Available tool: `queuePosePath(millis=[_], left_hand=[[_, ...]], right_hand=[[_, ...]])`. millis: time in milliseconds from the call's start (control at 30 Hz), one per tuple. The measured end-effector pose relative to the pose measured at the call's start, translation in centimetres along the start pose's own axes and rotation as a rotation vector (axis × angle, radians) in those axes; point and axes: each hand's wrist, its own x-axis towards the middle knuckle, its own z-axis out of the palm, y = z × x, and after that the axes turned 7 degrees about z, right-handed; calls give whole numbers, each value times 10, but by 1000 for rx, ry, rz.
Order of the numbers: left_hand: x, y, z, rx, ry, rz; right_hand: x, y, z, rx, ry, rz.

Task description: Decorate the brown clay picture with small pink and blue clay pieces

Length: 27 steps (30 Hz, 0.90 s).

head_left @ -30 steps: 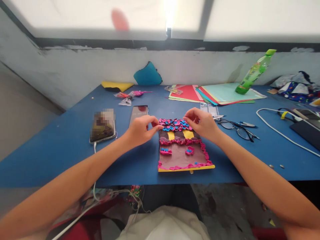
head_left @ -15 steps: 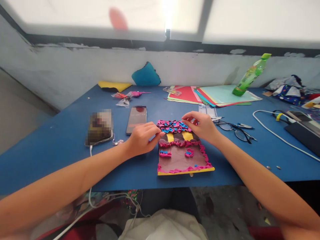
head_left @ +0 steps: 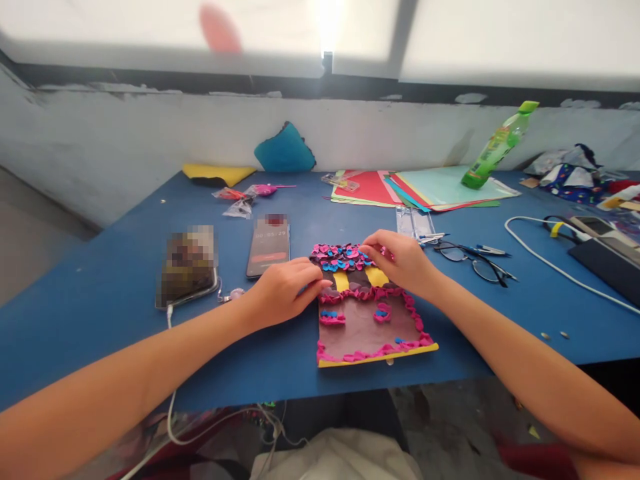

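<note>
A decorated craft panel (head_left: 367,333) lies on the blue table in front of me. Its top is crowded with small pink, blue and dark petal-like pieces (head_left: 345,259); below come yellow patches (head_left: 376,276), and ruffled pink trim runs along a brown field. At the panel's upper left edge, my left hand (head_left: 287,287) is closed, thumb and fingers on that edge. My right hand (head_left: 400,260) reaches over the upper right corner, thumb and forefinger pinched together at the petals. Whatever may be between those fingertips is too small to make out.
Left of the panel are a phone (head_left: 269,247) and another device (head_left: 187,267) on a white cable. Eyeglasses (head_left: 475,261) and pens lie to the right. Coloured sheets (head_left: 367,188), a green bottle (head_left: 500,147) and small plastic packets (head_left: 240,203) are farther back.
The view has shifted slightly, so the panel appears a little lower. My right fingertips have moved slightly left and down over the petals; my left hand stays at the edge.
</note>
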Motion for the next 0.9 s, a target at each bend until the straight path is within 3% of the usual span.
queuePosePath(millis=[267, 900], left_hand=[[0, 1, -1, 11, 93, -5], [1, 6, -6, -38, 124, -127]], right_hand=[[1, 0, 1, 37, 20, -22], [0, -7, -3, 82, -9, -59]])
